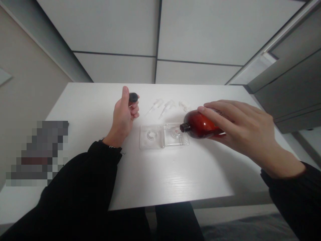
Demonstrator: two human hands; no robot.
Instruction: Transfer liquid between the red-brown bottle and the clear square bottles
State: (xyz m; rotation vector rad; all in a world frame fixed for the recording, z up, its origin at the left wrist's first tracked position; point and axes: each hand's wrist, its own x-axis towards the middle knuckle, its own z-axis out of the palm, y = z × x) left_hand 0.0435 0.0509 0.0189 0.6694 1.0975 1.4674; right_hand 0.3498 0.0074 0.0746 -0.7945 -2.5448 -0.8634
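My right hand is wrapped round a reddish-brown bottle, which is tipped onto its side with its uncapped mouth pointing left. That mouth hangs over the right half of a clear plastic case lying opened out on the table; each half has a round ring in its middle. Whether liquid is flowing out I cannot tell. In my left hand, to the left of the case, is a small black cap, gripped by the fingers with the thumb up.
Behind the case lie several clear plastic pieces, among them a thin-tipped one. A blurred-out dark object is at the table's left side. The white table backs onto white panels.
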